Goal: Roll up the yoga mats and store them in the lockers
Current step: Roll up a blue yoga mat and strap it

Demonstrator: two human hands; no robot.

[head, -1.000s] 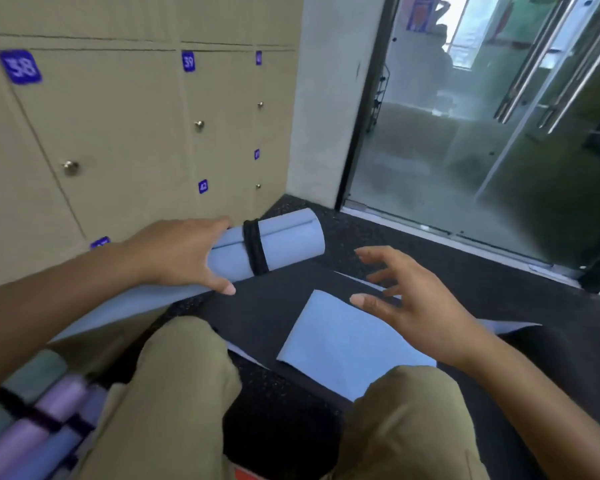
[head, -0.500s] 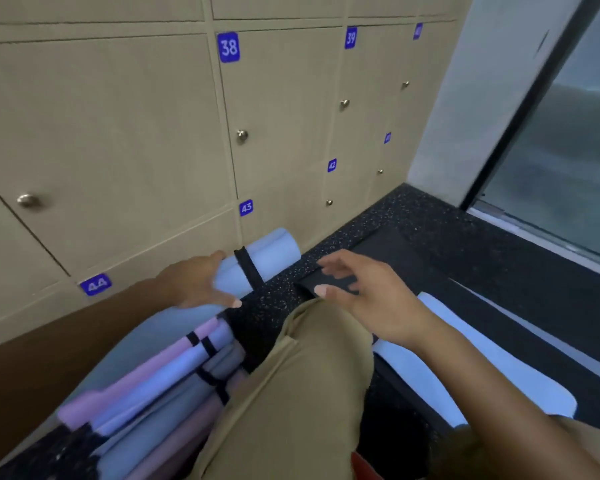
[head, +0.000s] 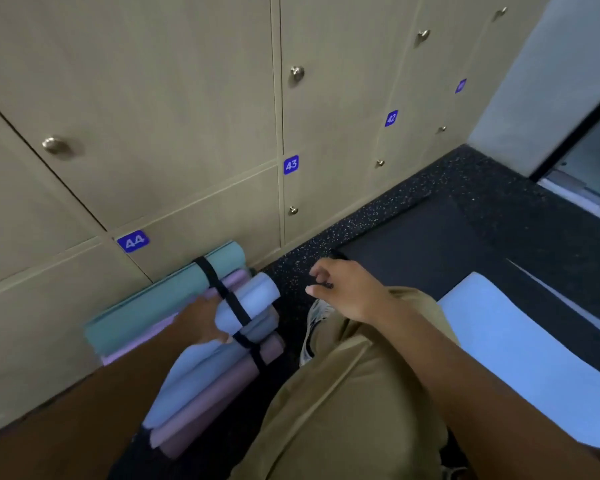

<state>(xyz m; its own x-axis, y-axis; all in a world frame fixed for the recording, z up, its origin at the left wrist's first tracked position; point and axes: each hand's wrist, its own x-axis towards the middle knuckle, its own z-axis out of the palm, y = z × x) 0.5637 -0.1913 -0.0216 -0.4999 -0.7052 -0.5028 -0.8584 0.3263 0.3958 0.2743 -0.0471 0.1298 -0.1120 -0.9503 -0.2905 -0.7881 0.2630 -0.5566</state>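
Having swung leftward, the left hand grips the strapped pale-blue rolled yoga mat, now lowered onto the stacked rolled mats; right hand loosely open. Lockers unopened.

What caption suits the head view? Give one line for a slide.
Left hand holds a strapped blue roll on the pile of rolled mats below locker 44.

The view has swung left and down toward the lockers, leaving the glass door out of frame. The left hand has carried the strapped blue roll from mid-frame down onto the pile of rolled mats at lower left. The right hand has drifted left, off the flat blue mat.
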